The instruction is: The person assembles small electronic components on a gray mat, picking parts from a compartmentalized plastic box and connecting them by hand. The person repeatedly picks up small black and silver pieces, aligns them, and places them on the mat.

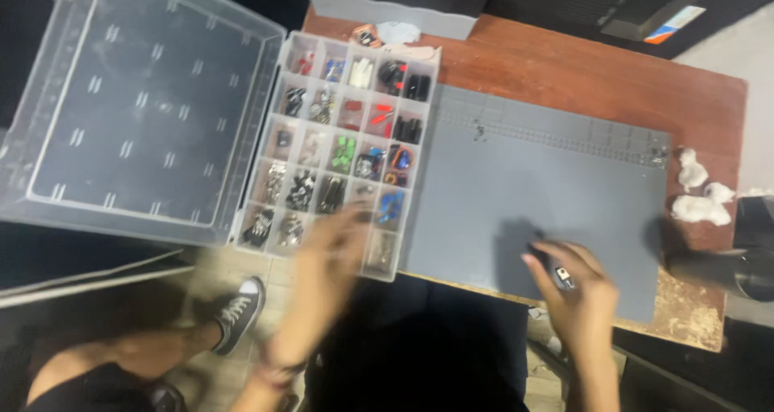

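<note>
My left hand [329,255] is blurred and hovers over the near corner of a clear compartment box [348,150] filled with small electronic parts; whether it holds anything cannot be told. My right hand [574,287] rests at the near edge of a grey work mat [532,178], its fingers curled around a small dark and silver part [563,276]. The box's clear lid [137,106] lies open to the left.
The mat lies on a reddish wooden table [580,65]. White cotton wads [698,196] sit at the mat's right edge, next to a dark cylinder [746,271]. My leg and grey sneaker [239,314] are below on the floor.
</note>
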